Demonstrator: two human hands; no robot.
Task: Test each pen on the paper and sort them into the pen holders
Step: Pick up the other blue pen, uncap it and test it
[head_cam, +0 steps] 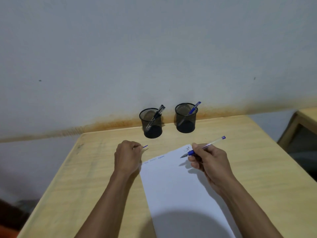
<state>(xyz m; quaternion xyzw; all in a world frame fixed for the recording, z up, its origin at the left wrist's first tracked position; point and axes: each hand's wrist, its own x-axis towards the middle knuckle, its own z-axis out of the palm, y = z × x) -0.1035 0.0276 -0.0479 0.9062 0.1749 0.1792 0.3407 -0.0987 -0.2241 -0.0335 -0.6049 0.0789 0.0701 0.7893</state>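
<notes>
My right hand [208,160] grips a clear pen with blue ends [205,146], its tip just above the top right of the white paper [178,186]. A few small scribbles mark the paper's top edge. My left hand [127,156] is curled beside the paper's top left corner and holds a small blue pen cap [145,146] that sticks out past the fingers. Two black mesh pen holders stand at the back of the table: the left holder [151,123] has black pens in it, the right holder [186,118] has a blue pen.
The light wooden table [96,169] meets a pale wall with an orange-stained base. Its left edge runs diagonally toward me. Another wooden piece of furniture [301,127] stands at the far right.
</notes>
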